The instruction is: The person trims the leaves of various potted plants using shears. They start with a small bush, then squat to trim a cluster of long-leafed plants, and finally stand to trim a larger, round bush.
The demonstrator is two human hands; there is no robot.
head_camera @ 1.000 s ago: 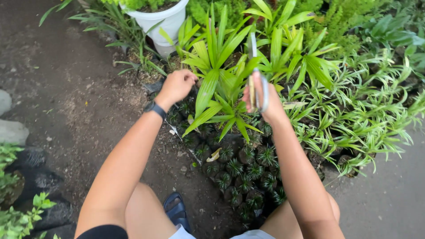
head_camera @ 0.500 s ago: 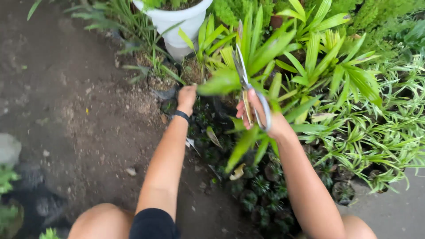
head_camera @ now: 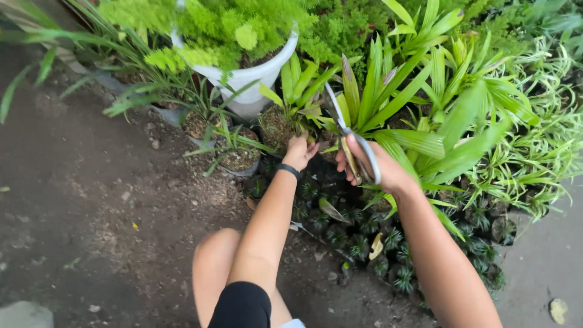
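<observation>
A white pot point(head_camera: 246, 82) is showing bright yellow-green fern fronds point(head_camera: 206, 27). The scissors point(head_camera: 354, 149) are gleaming silver, with what may be a yellowish inner handle. A black band point(head_camera: 288, 170) is circling the left wrist. The broad leaves point(head_camera: 419, 103) are glowing plain green; the grassy plants point(head_camera: 534, 152) are wearing green-and-cream stripes. The soil point(head_camera: 91, 194) is looking dark brown.

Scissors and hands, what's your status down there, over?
Right hand gripping the scissors, blades up among broad green leaves. Left hand closed at a small potted plant. White pot close behind, small dark seedlings below.
</observation>
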